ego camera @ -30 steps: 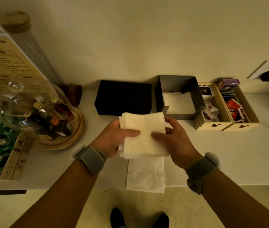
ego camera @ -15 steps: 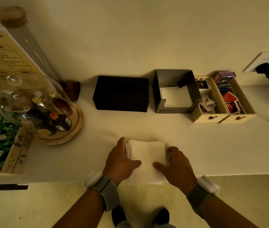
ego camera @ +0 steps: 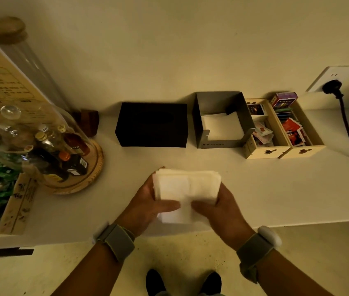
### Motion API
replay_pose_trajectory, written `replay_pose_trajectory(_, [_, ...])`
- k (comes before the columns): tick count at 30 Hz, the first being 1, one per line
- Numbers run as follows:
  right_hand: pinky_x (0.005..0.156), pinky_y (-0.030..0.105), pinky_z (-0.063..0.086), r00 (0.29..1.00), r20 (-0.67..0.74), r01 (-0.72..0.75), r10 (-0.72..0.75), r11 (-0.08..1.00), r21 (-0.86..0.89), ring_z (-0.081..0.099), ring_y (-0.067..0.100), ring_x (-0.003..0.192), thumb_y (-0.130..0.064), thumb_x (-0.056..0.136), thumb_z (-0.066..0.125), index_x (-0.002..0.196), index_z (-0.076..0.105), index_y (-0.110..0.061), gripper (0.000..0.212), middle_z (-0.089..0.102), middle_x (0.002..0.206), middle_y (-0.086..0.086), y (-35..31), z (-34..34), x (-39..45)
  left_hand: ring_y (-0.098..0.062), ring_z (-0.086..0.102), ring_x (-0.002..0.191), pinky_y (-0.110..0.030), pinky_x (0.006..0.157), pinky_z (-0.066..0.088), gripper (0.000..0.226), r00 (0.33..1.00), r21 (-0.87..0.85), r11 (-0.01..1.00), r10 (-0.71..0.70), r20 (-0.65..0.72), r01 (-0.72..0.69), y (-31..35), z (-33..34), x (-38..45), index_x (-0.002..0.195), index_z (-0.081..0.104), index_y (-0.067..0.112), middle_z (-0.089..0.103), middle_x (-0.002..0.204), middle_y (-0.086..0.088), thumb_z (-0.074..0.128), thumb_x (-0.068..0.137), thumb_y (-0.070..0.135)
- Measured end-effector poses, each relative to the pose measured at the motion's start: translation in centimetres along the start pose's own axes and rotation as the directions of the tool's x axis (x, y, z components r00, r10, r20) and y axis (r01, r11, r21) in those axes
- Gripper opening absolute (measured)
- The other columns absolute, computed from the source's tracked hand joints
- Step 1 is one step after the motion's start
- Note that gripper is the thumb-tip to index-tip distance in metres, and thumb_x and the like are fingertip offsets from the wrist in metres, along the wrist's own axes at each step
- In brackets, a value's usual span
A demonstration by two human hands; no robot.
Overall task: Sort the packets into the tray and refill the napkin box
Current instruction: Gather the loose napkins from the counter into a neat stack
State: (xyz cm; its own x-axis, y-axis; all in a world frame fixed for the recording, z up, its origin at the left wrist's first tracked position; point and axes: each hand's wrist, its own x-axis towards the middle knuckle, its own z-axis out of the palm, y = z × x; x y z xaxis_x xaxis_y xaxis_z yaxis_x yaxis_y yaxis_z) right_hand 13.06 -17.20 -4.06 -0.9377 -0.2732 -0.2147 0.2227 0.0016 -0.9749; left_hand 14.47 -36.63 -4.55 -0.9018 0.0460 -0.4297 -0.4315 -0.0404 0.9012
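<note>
A stack of napkins (ego camera: 187,189) is gripped from both sides by the left hand (ego camera: 148,205) and the right hand (ego camera: 222,207), well in front of the grey napkin box (ego camera: 220,120), above the counter's (ego camera: 276,189) edge.

A pale counter (ego camera: 254,189) runs along the wall. Against the wall sit a black box (ego camera: 152,124), a grey napkin box (ego camera: 220,144) and a wooden packet tray (ego camera: 284,151) — side by side. At the left stands a glass dome of small bottles (ego camera: 41,144).
</note>
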Motion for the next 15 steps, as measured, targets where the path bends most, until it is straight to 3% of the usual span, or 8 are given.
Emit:
replay_pose_trajectory(3, [0.073,0.019,0.055,0.996,0.012,0.085,-0.084,0.996,-0.015,0.067,0.005,0.095,0.01,0.076,0.067,0.111,0.059,-0.023,0.048,0.07,0.101,-0.008,-1.7,-1.3,0.7,-0.024,0.066,0.104,-0.033,0.081,0.057,0.05,0.999,0.044,0.998,0.031,0.043,-0.033,1.3,0.6,0.8,0.109,0.064,0.025,0.073,0.105,-0.001,0.08,0.068,0.001])
replay_pose_trajectory(8, [0.072,0.02,0.054,0.988,0.045,0.156,-0.15,0.971,-0.18,0.068,0.014,0.09,0.004,0.072,0.075,0.1,0.064,-0.013,0.034,0.071,0.096,-0.004,-1.9,-3.2,1.7,-0.011,0.069,0.096,-0.023,0.082,0.056,0.039,0.976,0.13,0.97,0.193,0.096,-0.205,2.7,2.0,2.3,0.102,0.068,0.022,0.074,0.099,0.003,0.078,0.071,0.0])
replay_pose_trajectory(15, [0.08,0.023,0.053,0.997,0.041,0.071,-0.067,0.994,-0.086,0.068,0.015,0.099,0.006,0.076,0.072,0.108,0.065,-0.015,0.039,0.074,0.1,-0.003,0.8,-3.4,2.5,-0.013,0.069,0.098,-0.023,0.08,0.054,0.042,0.987,0.176,0.971,0.163,0.018,-0.163,-0.2,4.2,3.5,0.104,0.069,0.028,0.075,0.101,0.005,0.081,0.068,0.01])
